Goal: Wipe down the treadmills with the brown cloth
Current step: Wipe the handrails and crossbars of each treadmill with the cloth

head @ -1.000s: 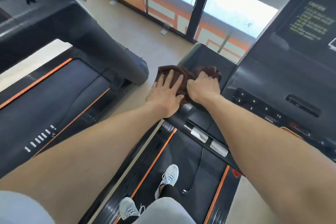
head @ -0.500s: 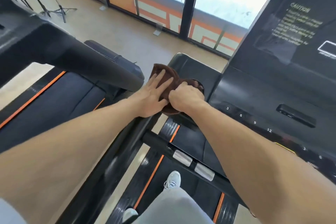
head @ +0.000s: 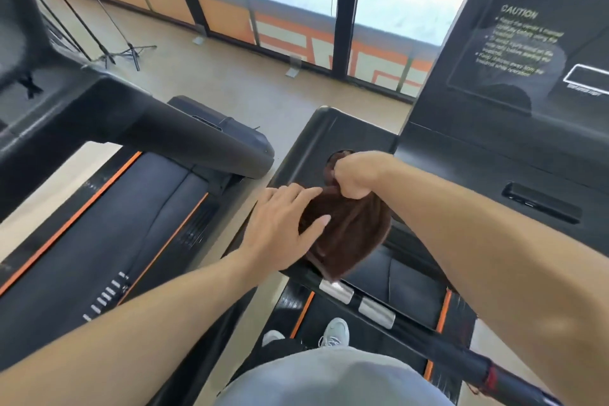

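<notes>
The brown cloth (head: 349,234) hangs bunched over the left side tray of the black treadmill console (head: 309,148) in front of me. My right hand (head: 357,176) grips the cloth's top edge in a fist and holds it up. My left hand (head: 283,227) lies with straight fingers against the cloth's left side, thumb touching the fabric. A round cup holder in the tray is partly hidden behind my right hand. I stand on this treadmill's belt (head: 362,333), my white shoes visible below.
A second treadmill (head: 108,241) with orange stripes stands to the left, its black handrail (head: 184,138) reaching close to my left hand. The console screen (head: 527,43) with caution text rises at right. A crossbar with silver grip sensors (head: 356,300) runs below the cloth. Windows and a tripod stand ahead.
My right hand has lifted the cloth off the tray, so it now hangs down. My left hand slid back and lower along the cloth. The view tilted upward.
</notes>
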### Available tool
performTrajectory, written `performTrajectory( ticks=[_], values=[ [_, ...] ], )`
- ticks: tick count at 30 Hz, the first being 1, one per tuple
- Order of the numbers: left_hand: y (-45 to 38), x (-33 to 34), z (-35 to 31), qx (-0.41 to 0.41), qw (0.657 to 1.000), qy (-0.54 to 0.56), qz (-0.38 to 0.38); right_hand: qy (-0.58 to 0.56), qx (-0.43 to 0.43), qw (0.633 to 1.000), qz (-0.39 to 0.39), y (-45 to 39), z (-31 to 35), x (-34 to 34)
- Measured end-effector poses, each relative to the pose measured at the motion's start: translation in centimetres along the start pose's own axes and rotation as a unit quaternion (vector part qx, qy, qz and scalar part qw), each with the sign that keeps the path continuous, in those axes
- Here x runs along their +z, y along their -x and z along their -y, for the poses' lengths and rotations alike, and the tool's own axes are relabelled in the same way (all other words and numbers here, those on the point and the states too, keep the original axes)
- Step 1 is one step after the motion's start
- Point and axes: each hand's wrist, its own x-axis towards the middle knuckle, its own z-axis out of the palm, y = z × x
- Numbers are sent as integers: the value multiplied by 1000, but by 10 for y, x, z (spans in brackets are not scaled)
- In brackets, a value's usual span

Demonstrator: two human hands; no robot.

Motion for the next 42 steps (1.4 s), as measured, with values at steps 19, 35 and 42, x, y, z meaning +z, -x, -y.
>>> performTrajectory(
  ticks=[19,35,42],
  values=[
    [-27,17,50,-413,884,220,11,-187,-64,893,-405,-16,73,102],
    [-27,14,48,-412,889,198,31,-181,150,919,-316,-103,31,15],
    [-27,7,43,-379,904,188,67,-167,175,938,-246,-8,58,51]
  ],
)
